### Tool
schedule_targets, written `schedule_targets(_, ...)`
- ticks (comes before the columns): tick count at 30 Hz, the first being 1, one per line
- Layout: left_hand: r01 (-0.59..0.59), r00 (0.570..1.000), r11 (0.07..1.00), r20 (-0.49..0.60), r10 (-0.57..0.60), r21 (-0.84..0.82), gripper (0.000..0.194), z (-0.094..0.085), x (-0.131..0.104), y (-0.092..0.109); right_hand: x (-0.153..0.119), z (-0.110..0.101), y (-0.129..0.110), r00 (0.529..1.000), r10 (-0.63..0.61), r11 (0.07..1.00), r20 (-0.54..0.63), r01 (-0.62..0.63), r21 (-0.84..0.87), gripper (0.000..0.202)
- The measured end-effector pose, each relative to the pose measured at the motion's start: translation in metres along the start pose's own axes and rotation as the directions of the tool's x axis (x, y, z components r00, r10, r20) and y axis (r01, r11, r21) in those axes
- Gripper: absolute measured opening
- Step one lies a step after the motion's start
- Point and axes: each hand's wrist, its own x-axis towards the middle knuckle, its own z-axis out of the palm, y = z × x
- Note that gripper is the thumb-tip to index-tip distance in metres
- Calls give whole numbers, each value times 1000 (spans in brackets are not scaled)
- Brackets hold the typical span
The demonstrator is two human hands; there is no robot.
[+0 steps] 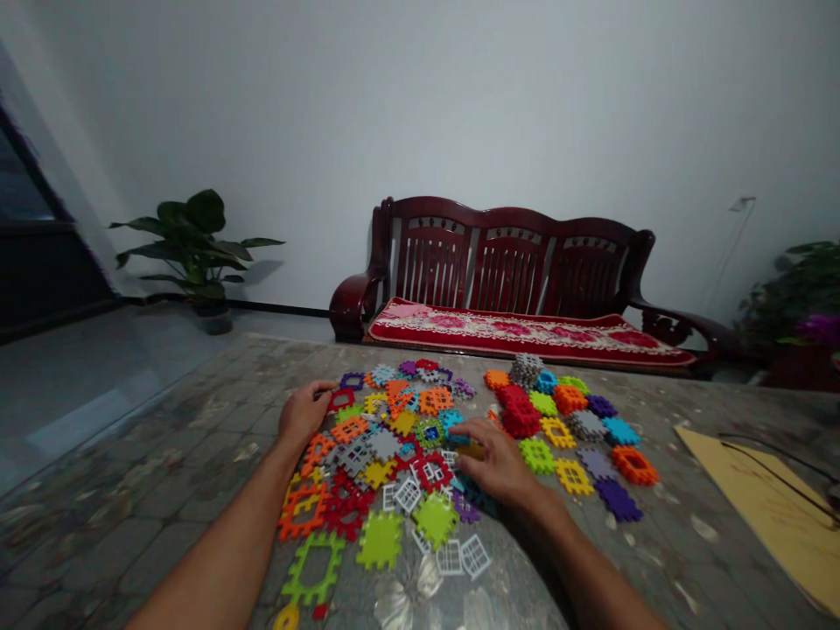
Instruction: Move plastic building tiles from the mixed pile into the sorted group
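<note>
- Lying messily on the table [210, 490], bright toy pieces [382, 444] are seen between the left hand [305, 418] and right hand [495, 459].
- Fingers are bent; any grip cannot be told.
- Neater toy piles [518, 411] are set to the right.

Hands [497, 461] among colourful interlocking pieces [381, 538]

From the wearer's head, we look forward and down across the patterned counter [197, 490] at close range, facing a wooden bench [512, 254] against the pale wall [459, 105].
</note>
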Motion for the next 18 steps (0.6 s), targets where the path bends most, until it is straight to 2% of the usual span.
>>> schedule_targets(3, 1, 1000, 1000, 4, -1, -13, 27, 0, -1, 1, -2, 7, -20, 989, -114, 993, 98, 118, -28, 49)
schedule_targets(6, 1, 1000, 1000, 11, -1, -21, 27, -1, -3, 3, -9, 16, -38, 951, -155, 981, 266, 180, -71, 82)
schedule_targets(9, 4, 1000, 1000, 11, -4, -25, 28, -4, -5, 6, -17, 25, -49, 928, -173, 965, 330, 227, -132, 99)
schedule_targets(11, 13, 1000, 1000, 13, -13, -23, 27, -5, -6, 7, -20, 30, -52, 935, -192, 955, 298, 248, -161, 92)
schedule_targets(15, 8, 1000, 1000, 11, -8, -25, 26, -5, -6, 8, -18, 38, -48, 948, -264, 939, 175, 294, -176, 62)
schedule_targets(18, 10, 1000, 1000, 18, -9, -12, 27, -5, -6, 8, -14, 43, -42, 956, -270, 939, 110, 287, -189, 37)
